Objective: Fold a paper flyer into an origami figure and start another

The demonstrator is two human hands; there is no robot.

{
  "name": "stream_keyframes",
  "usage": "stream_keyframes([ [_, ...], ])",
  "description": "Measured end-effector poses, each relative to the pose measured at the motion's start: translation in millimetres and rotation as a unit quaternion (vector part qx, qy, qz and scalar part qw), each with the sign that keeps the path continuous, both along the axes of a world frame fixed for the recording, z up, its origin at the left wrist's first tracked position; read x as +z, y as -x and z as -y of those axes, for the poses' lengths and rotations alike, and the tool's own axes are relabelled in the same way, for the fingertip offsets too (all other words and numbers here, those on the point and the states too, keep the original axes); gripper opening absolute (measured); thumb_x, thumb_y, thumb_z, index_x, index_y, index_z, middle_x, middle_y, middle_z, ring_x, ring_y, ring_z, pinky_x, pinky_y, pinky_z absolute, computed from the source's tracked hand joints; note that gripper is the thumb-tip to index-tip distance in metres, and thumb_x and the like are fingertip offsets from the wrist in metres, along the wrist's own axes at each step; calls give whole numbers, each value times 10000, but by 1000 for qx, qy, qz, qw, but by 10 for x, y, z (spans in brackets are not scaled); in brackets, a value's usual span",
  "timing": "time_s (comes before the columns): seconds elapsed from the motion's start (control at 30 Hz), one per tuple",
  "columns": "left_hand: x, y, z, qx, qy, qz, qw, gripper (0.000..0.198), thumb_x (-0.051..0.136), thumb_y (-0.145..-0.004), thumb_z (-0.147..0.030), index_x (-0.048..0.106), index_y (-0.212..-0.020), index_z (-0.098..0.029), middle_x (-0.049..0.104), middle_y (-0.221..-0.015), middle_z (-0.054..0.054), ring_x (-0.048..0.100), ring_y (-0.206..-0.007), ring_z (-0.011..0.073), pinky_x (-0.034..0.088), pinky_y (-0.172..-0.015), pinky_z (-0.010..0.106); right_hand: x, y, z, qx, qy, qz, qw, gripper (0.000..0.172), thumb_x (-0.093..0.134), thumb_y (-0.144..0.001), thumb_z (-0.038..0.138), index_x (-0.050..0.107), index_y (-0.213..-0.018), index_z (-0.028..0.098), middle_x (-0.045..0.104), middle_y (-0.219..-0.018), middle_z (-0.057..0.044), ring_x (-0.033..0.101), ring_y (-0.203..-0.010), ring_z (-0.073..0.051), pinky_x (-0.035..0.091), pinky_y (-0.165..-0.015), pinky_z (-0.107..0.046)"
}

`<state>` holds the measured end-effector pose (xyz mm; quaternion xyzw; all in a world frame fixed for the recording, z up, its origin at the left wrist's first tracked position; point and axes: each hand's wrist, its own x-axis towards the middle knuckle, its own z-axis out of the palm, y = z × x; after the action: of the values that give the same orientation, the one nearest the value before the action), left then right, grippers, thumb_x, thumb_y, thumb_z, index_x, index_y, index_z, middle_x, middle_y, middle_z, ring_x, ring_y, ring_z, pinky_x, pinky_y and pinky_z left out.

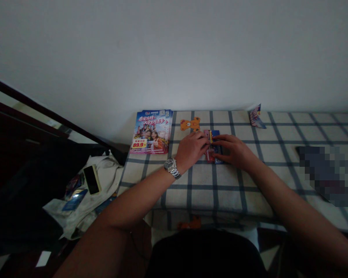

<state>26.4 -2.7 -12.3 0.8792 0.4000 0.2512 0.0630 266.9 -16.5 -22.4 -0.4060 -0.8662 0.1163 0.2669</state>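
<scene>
A small folded leaflet [216, 133], part red and part dark blue, lies on the checked cloth [174, 185] between my hands. From its left side my left hand [192, 148], with a metal watch on the wrist, presses bent fingers on the red part. Curled over the blue side, my right hand [234, 152] has its thumb and fingertips on the leaflet. My fingers cover some of it, so its exact folds cannot be made out. Left of my hands sits a stack of printed leaflets [150, 133], the top one facing up.
Another folded leaflet [257, 117] stands upright at the back right, near the wall. A printed bear [190, 124] decorates the cloth. Off the table at left, a phone [92, 180] rests on a pale bag [107, 170]. A blurred dark object [321, 173] lies at right.
</scene>
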Motion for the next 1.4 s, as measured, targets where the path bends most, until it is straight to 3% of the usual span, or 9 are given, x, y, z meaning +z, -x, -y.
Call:
stream_keyframes([
  [0.37, 5, -1, 0, 0, 2, -1, 1000, 107, 665, -1031, -267, 745, -1069, -207, 703, -1141, 51, 646, -1054, 220, 527, -874, 367, 48, -33, 63, 24, -11, 34, 999, 626, 872, -834, 432, 661, -1383, 217, 643, -1428, -193, 634, -1301, -401, 541, -1103, -617],
  [0.57, -2, -3, -7, -2, -4, 1, 1000, 107, 663, -1033, -276, 738, -1069, -208, 701, -1136, 44, 645, -1058, 220, 531, -886, 367, 54, -46, 53, 30, -7, 32, 999, 649, 870, -826, 477, 645, -1383, 231, 640, -1428, -185, 631, -1299, -403, 529, -1105, -623],
  [0.77, -7, 7, -2, 1, -5, -7, 1000, 113, 656, -1035, -272, 738, -1080, -208, 699, -1161, 52, 648, -1065, 224, 532, -887, 373, 36, -22, 15, 19, 5, 2, 1000, 340, 726, -961, 362, 694, -1276, 238, 689, -1368, -158, 661, -1269, -352, 553, -1079, -571],
  [0.97, 6, 22, 6, 0, -13, -7, 1000, 119, 652, -1039, -283, 735, -1085, -211, 697, -1179, 51, 651, -1072, 220, 533, -896, 372, 15, 65, -17, -28, 1, -39, 999, 89, 665, -991, 284, 711, -1051, 237, 748, -1255, -124, 708, -1167, -316, 574, -1031, -535],
  [1.4, 42, 45, 43, 3, -13, -10, 1000, 110, 657, -1035, -274, 734, -1078, -209, 699, -1174, 38, 660, -1063, 210, 537, -850, 353, 76, 193, -42, -74, 5, -28, 997, 59, 662, -976, 258, 707, -948, 233, 754, -1153, -101, 733, -1046, -287, 593, -935, -455],
])
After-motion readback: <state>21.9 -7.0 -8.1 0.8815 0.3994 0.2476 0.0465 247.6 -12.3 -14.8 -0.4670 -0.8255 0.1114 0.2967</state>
